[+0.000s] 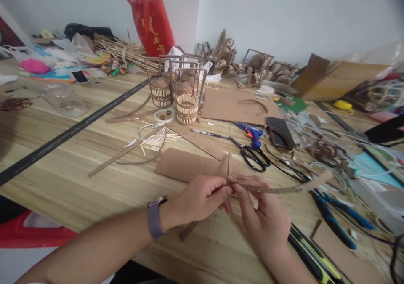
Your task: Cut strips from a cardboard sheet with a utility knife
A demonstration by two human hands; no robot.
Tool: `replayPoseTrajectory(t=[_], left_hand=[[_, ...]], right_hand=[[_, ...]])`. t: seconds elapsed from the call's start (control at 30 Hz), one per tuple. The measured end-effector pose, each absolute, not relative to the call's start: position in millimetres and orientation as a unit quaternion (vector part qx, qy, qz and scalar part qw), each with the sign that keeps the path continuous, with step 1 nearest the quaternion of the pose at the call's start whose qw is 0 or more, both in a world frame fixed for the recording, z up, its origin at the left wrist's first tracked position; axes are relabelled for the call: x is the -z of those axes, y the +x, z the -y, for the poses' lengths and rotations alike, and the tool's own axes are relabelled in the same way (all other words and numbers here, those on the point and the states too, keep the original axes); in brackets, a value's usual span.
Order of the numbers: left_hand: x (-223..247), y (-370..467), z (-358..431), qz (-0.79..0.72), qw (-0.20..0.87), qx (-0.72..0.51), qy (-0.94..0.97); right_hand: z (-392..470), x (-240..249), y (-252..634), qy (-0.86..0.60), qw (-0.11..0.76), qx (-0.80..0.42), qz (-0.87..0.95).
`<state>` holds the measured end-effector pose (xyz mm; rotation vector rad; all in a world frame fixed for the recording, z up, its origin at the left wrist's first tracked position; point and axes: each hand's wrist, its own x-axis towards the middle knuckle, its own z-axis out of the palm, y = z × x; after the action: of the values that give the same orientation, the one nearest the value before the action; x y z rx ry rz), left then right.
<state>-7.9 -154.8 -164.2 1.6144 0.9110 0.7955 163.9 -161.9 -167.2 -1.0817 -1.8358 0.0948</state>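
Near the table's front, my left hand (202,197) pinches a thin brown cardboard strip between thumb and fingers. My right hand (260,212) closes on the same strip (284,189), whose free end sticks out to the right. The fingertips of both hands nearly meet at a narrow upright cardboard piece (228,166). Just behind my hands a flat piece of cardboard (186,164) lies on the table. Part of the strip is hidden by my fingers.
Black scissors (255,157), a blue glue gun (252,133), a pen (210,133) and a phone (280,131) lie behind my hands. Small slatted baskets (187,109) stand farther back. At right are pliers (334,221) and a yellow-black cutter (312,254); a red bag (151,23) stands behind.
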Motion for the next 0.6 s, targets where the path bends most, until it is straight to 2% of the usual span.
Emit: replayPoseTrajectory(t=[0.1,0.27,0.47,0.6], left_hand=[[164.2,-9.3,155.0,-0.383,0.525,-0.320,0.690],[163.1,-11.0,153.8,-0.371,0.520,-0.307,0.706],[163.0,-7.6,151.4,-0.370,0.593,-0.336,0.631],[164.4,-5.6,150.8,-0.362,0.603,-0.343,0.623]], right_hand=[[164.0,168.2,163.1,-0.486,0.489,-0.084,0.720],[164.2,167.7,161.4,-0.496,0.547,-0.218,0.638],[164.2,166.0,162.0,-0.458,0.501,-0.076,0.731],[161.2,169.4,164.3,-0.435,0.473,-0.026,0.766]])
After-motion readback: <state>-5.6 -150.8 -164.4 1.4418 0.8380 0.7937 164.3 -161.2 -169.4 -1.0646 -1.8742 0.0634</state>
